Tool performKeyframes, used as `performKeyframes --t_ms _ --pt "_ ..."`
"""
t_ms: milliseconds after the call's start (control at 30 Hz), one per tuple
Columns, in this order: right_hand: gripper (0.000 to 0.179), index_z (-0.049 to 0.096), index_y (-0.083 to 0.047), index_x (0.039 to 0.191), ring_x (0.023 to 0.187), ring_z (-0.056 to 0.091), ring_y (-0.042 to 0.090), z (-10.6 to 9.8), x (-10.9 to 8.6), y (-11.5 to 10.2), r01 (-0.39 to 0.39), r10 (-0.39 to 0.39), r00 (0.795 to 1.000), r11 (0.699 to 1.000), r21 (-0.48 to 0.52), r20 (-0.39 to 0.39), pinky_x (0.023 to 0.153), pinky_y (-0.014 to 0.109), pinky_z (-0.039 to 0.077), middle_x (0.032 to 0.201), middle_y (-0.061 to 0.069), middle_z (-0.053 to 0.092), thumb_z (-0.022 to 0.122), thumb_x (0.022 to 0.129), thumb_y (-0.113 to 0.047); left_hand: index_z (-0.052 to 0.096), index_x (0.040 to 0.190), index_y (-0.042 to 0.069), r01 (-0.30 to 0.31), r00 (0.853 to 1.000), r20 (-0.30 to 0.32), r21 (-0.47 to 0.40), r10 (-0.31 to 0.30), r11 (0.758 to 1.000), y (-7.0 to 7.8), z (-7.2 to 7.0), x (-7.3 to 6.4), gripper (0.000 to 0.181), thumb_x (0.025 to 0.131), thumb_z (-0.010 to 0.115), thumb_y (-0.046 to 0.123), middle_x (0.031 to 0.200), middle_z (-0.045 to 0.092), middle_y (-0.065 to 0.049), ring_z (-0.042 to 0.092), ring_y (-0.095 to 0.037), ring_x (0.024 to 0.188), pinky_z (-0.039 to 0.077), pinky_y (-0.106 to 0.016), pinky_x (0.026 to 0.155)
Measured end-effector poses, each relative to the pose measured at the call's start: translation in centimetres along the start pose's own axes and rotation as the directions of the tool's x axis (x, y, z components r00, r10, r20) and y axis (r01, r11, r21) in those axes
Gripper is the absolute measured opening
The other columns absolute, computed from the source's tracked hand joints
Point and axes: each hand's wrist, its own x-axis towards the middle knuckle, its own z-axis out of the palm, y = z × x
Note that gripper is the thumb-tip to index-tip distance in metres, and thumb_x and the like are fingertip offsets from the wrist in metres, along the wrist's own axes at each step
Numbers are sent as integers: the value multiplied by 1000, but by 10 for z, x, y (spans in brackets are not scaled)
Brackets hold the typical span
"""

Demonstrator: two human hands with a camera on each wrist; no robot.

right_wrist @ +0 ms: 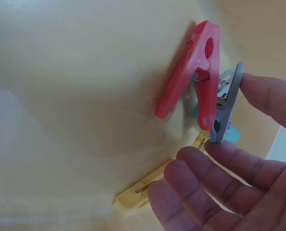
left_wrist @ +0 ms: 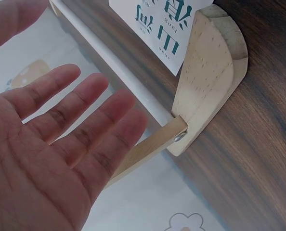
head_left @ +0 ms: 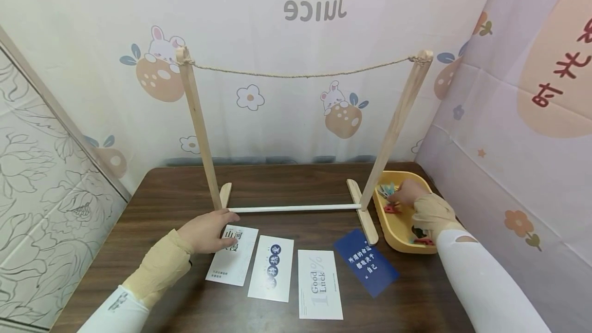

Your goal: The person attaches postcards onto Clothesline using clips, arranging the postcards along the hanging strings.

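Note:
My right hand (head_left: pixel 409 194) reaches into a yellow plastic basket (head_left: pixel 387 230) at the right. In the right wrist view its thumb and index fingertip pinch a grey clothespin (right_wrist: pixel 228 106). A red clothespin (right_wrist: pixel 191 72) leans against that one, and a yellow clothespin (right_wrist: pixel 143 187) lies by the other fingertips. My left hand (head_left: pixel 208 231), fingers extended, is by the foot of the left post (head_left: pixel 199 122), partly over a white card (head_left: pixel 231 266) with dark writing. The left wrist view shows its palm (left_wrist: pixel 32 159) with nothing held.
A wooden frame carries a sagging twine (head_left: pixel 296 75) between its posts and a white rod (head_left: pixel 296 208) below. On the brown table (head_left: pixel 180 302) lie another white card (head_left: pixel 270 284), a "Good Luck" card (head_left: pixel 320 307) and a blue card (head_left: pixel 376 281). Printed curtains surround the table.

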Motion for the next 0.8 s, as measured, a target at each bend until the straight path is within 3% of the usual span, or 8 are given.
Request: performKeyframes --t_ms 133,300,567,800 --pt "33 71 -5 73 59 50 16 2 7 5 -30 30 999 999 17 16 57 29 39 63 -1 56 80 92 -30 68 139 3 -6 1000 2 3 6 1000 -1 3 0 53 96 82 31 140 70 -14 70 -36 129 56 -55 108" --pt "42 61 -13 66 59 52 16 9 30 26 -58 60 997 997 -48 40 57 29 42 61 -3 50 83 89 -41 69 138 3 -1 1000 -2 1 1 1000 -2 6 1 52 96 82 31 140 71 -15 69 -37 130 56 -55 110" --pt "47 67 2 86 56 50 13 7 -4 -4 -107 109 993 992 -64 35 54 25 41 63 -1 50 80 93 -43 70 135 3 -4 1000 -4 4 4 1000 -2 6 0 50 95 82 29 139 71 -16 70 -38 128 56 -55 109" --pt "46 65 -5 78 52 52 11 12 -2 -3 -99 106 992 991 -89 72 51 23 43 61 0 55 80 94 -46 69 135 3 8 1000 17 -6 -8 1000 2 7 1 52 92 85 27 138 70 -18 72 -38 123 57 -55 106"
